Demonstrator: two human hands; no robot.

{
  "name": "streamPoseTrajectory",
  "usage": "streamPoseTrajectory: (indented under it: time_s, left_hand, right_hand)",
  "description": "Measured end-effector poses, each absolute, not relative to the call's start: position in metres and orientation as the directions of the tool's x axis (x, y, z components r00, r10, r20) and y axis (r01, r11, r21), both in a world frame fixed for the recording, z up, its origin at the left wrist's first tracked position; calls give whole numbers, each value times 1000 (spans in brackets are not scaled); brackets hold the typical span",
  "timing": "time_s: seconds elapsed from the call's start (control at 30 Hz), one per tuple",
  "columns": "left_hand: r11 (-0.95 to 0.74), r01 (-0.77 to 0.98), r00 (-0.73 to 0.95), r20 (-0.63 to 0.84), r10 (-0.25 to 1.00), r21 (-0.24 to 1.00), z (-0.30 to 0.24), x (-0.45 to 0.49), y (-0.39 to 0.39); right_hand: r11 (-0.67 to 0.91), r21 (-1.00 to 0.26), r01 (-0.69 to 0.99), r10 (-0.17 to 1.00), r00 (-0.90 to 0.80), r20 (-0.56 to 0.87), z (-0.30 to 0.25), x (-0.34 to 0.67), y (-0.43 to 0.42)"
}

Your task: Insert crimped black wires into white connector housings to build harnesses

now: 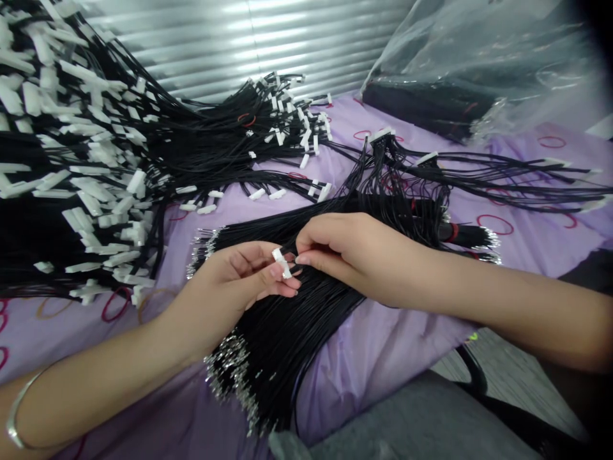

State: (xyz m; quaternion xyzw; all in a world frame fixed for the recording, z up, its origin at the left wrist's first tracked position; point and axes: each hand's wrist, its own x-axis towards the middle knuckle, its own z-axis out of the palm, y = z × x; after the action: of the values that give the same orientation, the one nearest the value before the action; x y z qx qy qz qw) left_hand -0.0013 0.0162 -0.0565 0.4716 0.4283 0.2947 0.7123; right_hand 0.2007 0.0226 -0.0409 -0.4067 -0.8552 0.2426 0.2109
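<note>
My left hand pinches a small white plastic connector between thumb and fingers. My right hand meets it from the right, fingertips pinched on a thin black wire at the connector's end. Both hands hover over a thick bundle of loose black wires with bare metal terminals at their ends. A silver bangle is on my left wrist.
A large heap of black wires with white connectors fitted fills the left. More finished wires lie at the back, and others spread to the right. A clear plastic bag holds more black wire. Purple cloth covers the table.
</note>
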Motion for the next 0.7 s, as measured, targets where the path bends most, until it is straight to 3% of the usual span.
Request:
streamPoseTrajectory:
  time_s: [0.23,0.53,0.7]
  left_hand:
    - [390,10,457,-351,817,921,-60,-4,18]
    - [399,48,455,-376,807,916,-58,-3,20]
    - [405,47,470,-377,798,913,-56,-3,20]
  right_hand:
    - [564,-527,636,778,-624,79,-39,205,24]
    - [645,-480,595,735,-654,177,-41,207,26]
    - [673,-373,638,730,-655,197,-42,208,22]
